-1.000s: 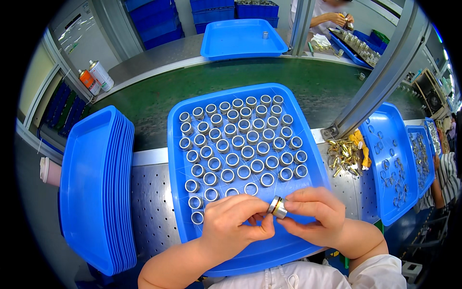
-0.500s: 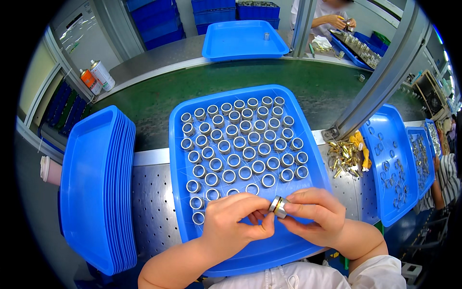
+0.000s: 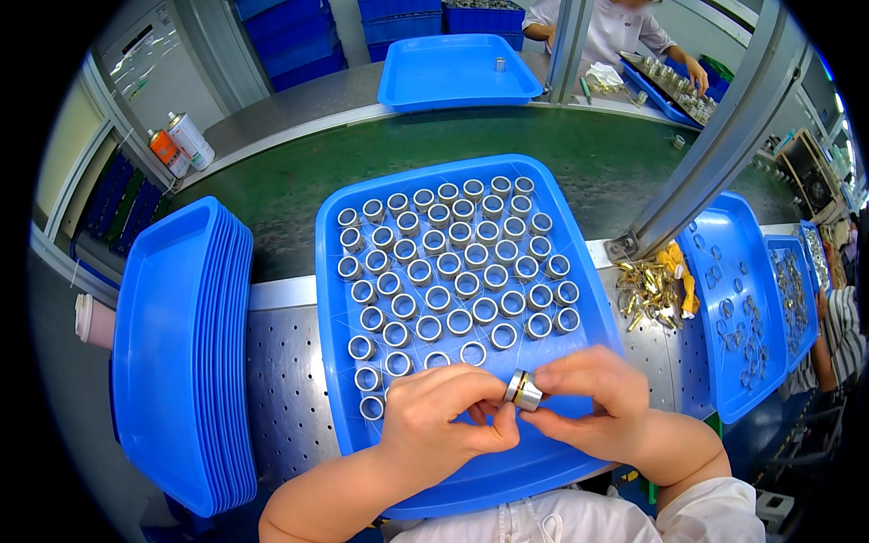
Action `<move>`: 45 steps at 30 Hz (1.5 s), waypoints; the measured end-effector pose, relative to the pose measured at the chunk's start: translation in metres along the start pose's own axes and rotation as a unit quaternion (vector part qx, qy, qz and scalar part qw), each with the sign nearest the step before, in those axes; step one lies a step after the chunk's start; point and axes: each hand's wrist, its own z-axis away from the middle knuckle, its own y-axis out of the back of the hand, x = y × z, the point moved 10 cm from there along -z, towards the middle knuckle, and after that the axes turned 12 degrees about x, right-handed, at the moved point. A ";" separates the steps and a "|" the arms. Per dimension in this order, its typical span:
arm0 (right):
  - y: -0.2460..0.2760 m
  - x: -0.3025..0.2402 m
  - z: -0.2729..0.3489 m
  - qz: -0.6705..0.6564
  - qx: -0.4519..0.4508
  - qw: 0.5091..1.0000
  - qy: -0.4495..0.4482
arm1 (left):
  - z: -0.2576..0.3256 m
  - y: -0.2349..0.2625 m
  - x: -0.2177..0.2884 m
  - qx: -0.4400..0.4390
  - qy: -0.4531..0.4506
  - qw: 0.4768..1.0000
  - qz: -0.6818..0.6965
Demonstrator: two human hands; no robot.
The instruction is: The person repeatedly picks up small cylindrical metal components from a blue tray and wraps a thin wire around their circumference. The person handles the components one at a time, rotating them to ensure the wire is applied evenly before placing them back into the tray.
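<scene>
Over the near edge of a blue tray [image 3: 579, 299], my left hand [image 3: 444, 425] and my right hand [image 3: 593, 403] meet, fingertips pinching one small metal ring with a brass-coloured band [image 3: 522, 390] between them. Several rows of similar silver rings [image 3: 453, 262] stand upright in the tray, filling its far and middle part. The tray's near strip under my hands holds no rings that I can see.
A stack of blue trays [image 3: 181, 353] sits at my left. To the right are a pile of brass parts [image 3: 647, 290] and more blue trays with rings [image 3: 733, 308]. Spray cans [image 3: 181, 145] stand far left. Another person [image 3: 625, 27] works beyond the green belt [image 3: 272, 195].
Both hands have stayed at the tray's near edge, turning the ring slightly between the fingertips. The rows of rings look unchanged.
</scene>
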 end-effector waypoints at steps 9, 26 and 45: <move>0.002 -0.004 0.002 0.016 0.016 0.999 0.034 | 0.000 -0.001 0.000 -0.002 -0.008 1.000 0.007; -0.004 -0.012 0.004 0.021 -0.009 0.996 0.089 | 0.001 -0.001 -0.005 -0.011 0.016 1.000 0.021; -0.002 -0.006 0.003 0.000 -0.008 0.999 0.050 | 0.001 -0.001 -0.006 -0.009 0.033 0.999 0.032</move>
